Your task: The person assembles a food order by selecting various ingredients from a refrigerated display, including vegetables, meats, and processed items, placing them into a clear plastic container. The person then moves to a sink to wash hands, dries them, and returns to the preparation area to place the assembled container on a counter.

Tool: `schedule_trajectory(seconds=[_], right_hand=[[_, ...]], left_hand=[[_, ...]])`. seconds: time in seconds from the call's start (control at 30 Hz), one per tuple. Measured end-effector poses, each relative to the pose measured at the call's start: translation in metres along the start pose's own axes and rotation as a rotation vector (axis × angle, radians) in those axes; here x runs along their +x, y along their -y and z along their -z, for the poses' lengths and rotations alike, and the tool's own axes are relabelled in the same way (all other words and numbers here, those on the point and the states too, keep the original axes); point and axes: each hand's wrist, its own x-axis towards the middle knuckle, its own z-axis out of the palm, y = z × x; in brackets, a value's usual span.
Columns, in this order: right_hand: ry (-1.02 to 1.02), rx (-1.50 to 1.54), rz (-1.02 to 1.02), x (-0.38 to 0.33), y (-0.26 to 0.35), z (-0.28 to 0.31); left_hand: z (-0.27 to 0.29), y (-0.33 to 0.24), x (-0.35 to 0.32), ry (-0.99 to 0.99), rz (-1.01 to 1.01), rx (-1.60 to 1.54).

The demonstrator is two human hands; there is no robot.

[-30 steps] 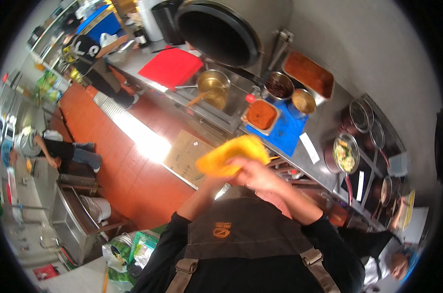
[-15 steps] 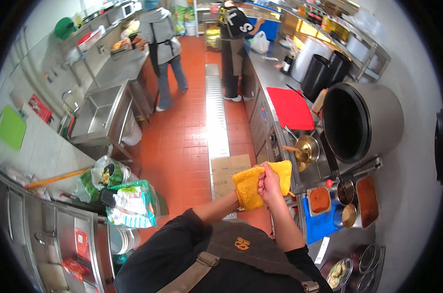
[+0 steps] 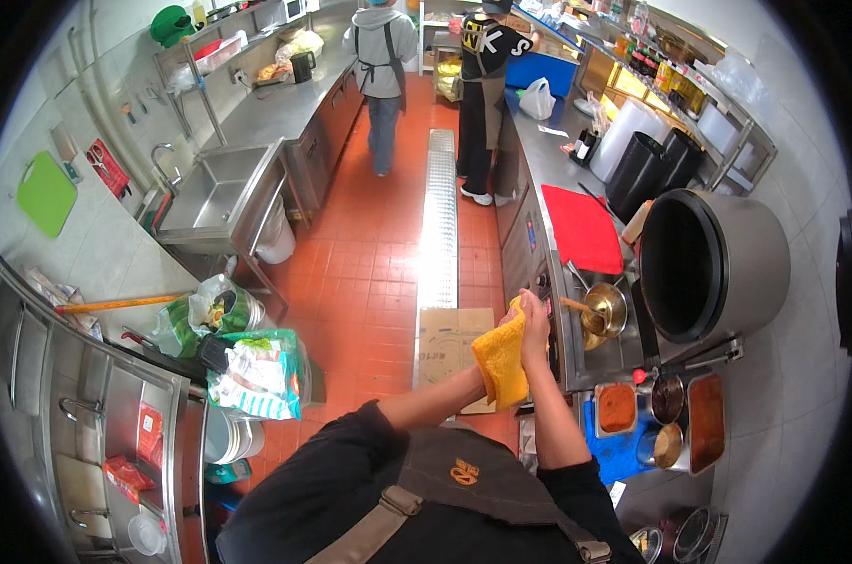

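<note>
A yellow towelling cloth (image 3: 501, 359) hangs folded in front of my chest. My right hand (image 3: 536, 329) is closed on its right side, the fingers bent over the upper edge. My left forearm (image 3: 435, 399) runs up behind the cloth, which covers my left hand, so those fingers are hidden. Just right of my right hand stands a gold-coloured pot (image 3: 606, 310) with a wooden-handled tool in it, on the counter.
A large dark-lined cooker pot (image 3: 684, 268) stands on the right, near a red mat (image 3: 581, 227). Bagged goods (image 3: 255, 374) stand at left below a steel sink (image 3: 210, 199). Flat cardboard (image 3: 442, 340) lies on the floor. Two people (image 3: 384, 56) (image 3: 487, 94) stand farther off.
My right hand has loosened from its tight clasp and moved up along the cloth, which now hangs narrower. The person at far left has walked farther away. My view has turned slightly left.
</note>
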Motion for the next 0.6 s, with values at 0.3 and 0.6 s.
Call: schedule_trajectory(seconds=[0.3,0.6], right_hand=[[0.105,1.037,-0.172,-0.041,0.017,0.009],[0.017,1.015,-0.131,-0.018,-0.030,0.071]], left_hand=[[-0.006,0.005,0.035,-0.242,-0.205,0.616],[-0.078,0.010,0.017,-0.073,0.191,0.201]])
